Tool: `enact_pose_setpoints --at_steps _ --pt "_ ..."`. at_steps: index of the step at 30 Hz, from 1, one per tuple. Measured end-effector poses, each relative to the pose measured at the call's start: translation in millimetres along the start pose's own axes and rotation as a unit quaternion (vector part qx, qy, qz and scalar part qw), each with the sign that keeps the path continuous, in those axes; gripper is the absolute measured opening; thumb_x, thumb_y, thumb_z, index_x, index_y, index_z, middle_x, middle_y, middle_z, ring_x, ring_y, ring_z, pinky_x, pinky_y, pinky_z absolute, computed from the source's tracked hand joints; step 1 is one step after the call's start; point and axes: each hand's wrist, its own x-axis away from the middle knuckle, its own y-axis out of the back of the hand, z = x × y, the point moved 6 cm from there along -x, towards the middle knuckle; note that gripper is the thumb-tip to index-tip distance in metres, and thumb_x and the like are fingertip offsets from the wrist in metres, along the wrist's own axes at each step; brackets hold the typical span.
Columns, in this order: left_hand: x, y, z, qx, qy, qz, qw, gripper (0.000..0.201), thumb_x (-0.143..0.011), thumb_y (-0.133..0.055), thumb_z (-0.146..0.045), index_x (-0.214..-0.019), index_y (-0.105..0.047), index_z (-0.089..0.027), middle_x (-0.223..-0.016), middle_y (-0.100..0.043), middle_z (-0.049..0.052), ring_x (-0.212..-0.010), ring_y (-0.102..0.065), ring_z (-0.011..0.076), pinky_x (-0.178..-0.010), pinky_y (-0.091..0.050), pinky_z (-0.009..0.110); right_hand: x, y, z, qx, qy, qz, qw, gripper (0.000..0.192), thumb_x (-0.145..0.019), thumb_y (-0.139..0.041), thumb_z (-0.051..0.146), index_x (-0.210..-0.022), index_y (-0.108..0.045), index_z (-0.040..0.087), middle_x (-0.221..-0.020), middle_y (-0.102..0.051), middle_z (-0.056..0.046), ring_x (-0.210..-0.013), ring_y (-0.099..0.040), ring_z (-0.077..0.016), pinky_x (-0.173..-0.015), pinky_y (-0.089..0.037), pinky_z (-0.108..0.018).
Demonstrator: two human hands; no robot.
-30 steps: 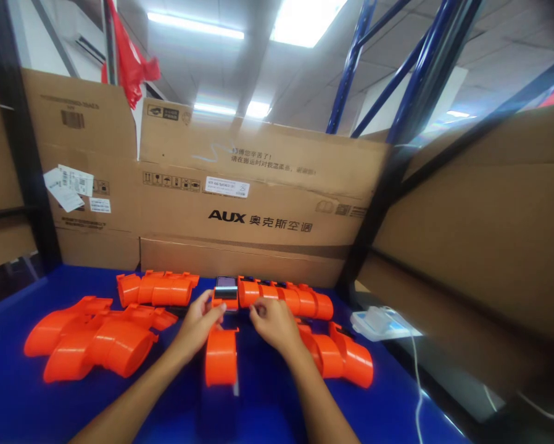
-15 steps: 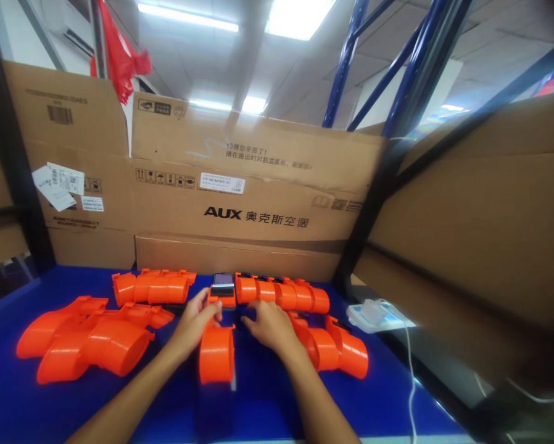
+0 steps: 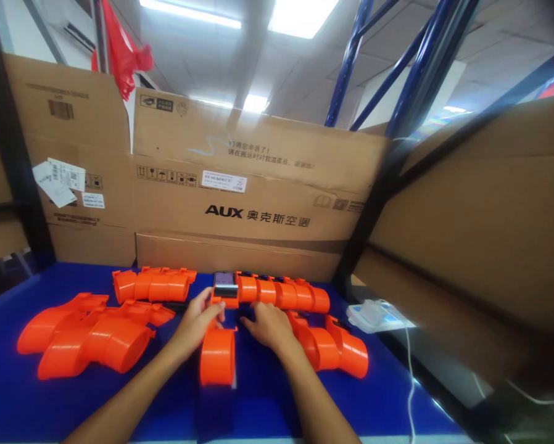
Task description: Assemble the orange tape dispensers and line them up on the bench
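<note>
Two hands work close together mid-bench, near the back edge. Left hand [image 3: 197,322] has fingers curled round the left end of a small orange part w/ a dark screen-like top [image 3: 226,288]; thumb side touches it, so it looks clamped on that part, tho grip detail is blurry. Right hand [image 3: 268,325] lies just right of it, fingers bent and spread low over the blue bench [image 3: 268,407]; can't tell if it grips anything. Gap between the hands is small, not touching.

Just in front of the hands, an orange cylinder piece [image 3: 218,357] stands on the bench between both forearms. Behind the right hand, a row of orange ribbed pieces [image 3: 284,294] runs along the back edge, touching the screen-topped part. Right of the right wrist, two curved orange housings [image 3: 336,349] sit side by side.

Toward the left edge: a short orange stack [image 3: 152,285] near the back, and a pile of larger orange shells [image 3: 89,336] in front of it.

At the right edge, a white device w/ cable [image 3: 374,316]. Cardboard boxes [image 3: 258,197] wall off the back edge.
</note>
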Motion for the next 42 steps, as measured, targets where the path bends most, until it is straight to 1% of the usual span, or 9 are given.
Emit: enact_pose_setpoints --at_steps 3,7,11,19,22,25,29,36,42 --pt "-1 0.3 2 0.000 0.003 0.001 1.000 0.027 -0.084 -0.063 -0.036 -0.103 -0.059 -0.017 -0.072 -0.062 0.000 -0.058 -0.057 0.0137 -0.057 -0.047 0.024 0 -2 4 -0.009 0.017 0.011 1.000 0.035 -0.084 -0.061 0.050 -0.102 -0.066 0.021 -0.105 -0.071 -0.013 -0.099 -0.067 -0.0310 -0.077 -0.046 -0.036" --pt "-2 1.5 4 0.002 0.007 0.001 1.000 0.029 -0.083 -0.063 -0.037 -0.104 -0.058 -0.018 -0.070 -0.062 0.000 -0.056 -0.057 0.0136 -0.056 -0.046 0.024 3 -3 11 -0.036 0.042 0.001 0.998 0.038 -0.082 -0.064 0.043 -0.113 -0.061 0.021 -0.110 -0.069 -0.012 -0.103 -0.065 -0.0296 -0.079 -0.044 -0.034" --pt "-2 2.2 5 0.008 0.014 -0.003 1.000 0.033 -0.082 -0.064 -0.038 -0.107 -0.058 -0.017 -0.070 -0.062 -0.001 -0.054 -0.056 0.0132 -0.055 -0.045 0.024 7 0 23 -0.069 0.099 -0.012 0.993 0.039 -0.081 -0.066 0.035 -0.117 -0.056 0.021 -0.117 -0.066 -0.011 -0.107 -0.062 -0.0264 -0.079 -0.042 -0.030" --pt "-2 2.0 2 0.014 0.015 -0.004 1.000 0.040 -0.080 -0.068 -0.045 -0.106 -0.058 -0.017 -0.070 -0.063 0.000 -0.054 -0.057 0.0130 -0.055 -0.046 0.024 12 6 30 -0.168 0.147 -0.019 0.975 0.036 -0.081 -0.063 0.018 -0.116 -0.054 0.021 -0.092 -0.068 -0.004 -0.085 -0.064 -0.0196 -0.069 -0.040 -0.025" --pt "-3 3.2 3 0.019 0.014 -0.012 1.000 0.044 -0.079 -0.068 -0.047 -0.109 -0.057 -0.017 -0.069 -0.062 -0.001 -0.052 -0.057 0.0127 -0.053 -0.046 0.024 8 20 25 -0.259 0.152 -0.088 0.950 0.033 -0.083 -0.065 0.025 -0.114 -0.054 0.022 -0.083 -0.066 0.000 -0.074 -0.061 -0.0174 -0.064 -0.042 -0.025" --pt "-4 3.6 4 0.011 0.013 -0.016 1.000 0.046 -0.079 -0.068 -0.048 -0.111 -0.057 -0.016 -0.069 -0.061 -0.001 -0.051 -0.056 0.0121 -0.053 -0.047 0.024 7 35 17 -0.362 0.136 -0.174 0.906 0.027 -0.085 -0.064 0.036 -0.106 -0.057 0.020 -0.074 -0.062 0.002 -0.058 -0.054 -0.0139 -0.054 -0.040 -0.024" --pt "-4 2.5 5 -0.001 0.014 -0.011 1.000 0.048 -0.079 -0.068 -0.049 -0.112 -0.057 -0.016 -0.068 -0.060 -0.002 -0.051 -0.056 0.0121 -0.052 -0.047 0.024 12 45 17 -0.441 0.147 -0.231 0.855 0.024 -0.084 -0.065 0.042 -0.091 -0.058 0.019 -0.074 -0.061 0.000 -0.059 -0.056 -0.0135 -0.055 -0.045 -0.024" --pt "-3 1.3 4 0.011 0.020 -0.014 1.000 0.048 -0.077 -0.071 -0.049 -0.109 -0.059 -0.016 -0.066 -0.060 -0.002 -0.051 -0.055 0.0121 -0.050 -0.045 0.023 23 50 29 -0.431 0.208 -0.244 0.844 0.019 -0.086 -0.063 0.034 -0.077 -0.052 0.021 -0.075 -0.059 0.000 -0.065 -0.056 -0.0142 -0.061 -0.048 -0.026" --pt "-2 0.5 3 0.014 0.026 -0.013 0.999 0.048 -0.076 -0.071 -0.050 -0.108 -0.059 -0.016 -0.065 -0.059 -0.002 -0.050 -0.055 0.0119 -0.050 -0.045 0.023 29 55 36 -0.387 0.251 -0.250 0.851 0.021 -0.087 -0.059 0.028 -0.070 -0.050 0.022 -0.076 -0.058 -0.002 -0.071 -0.055 -0.0165 -0.067 -0.047 -0.029"
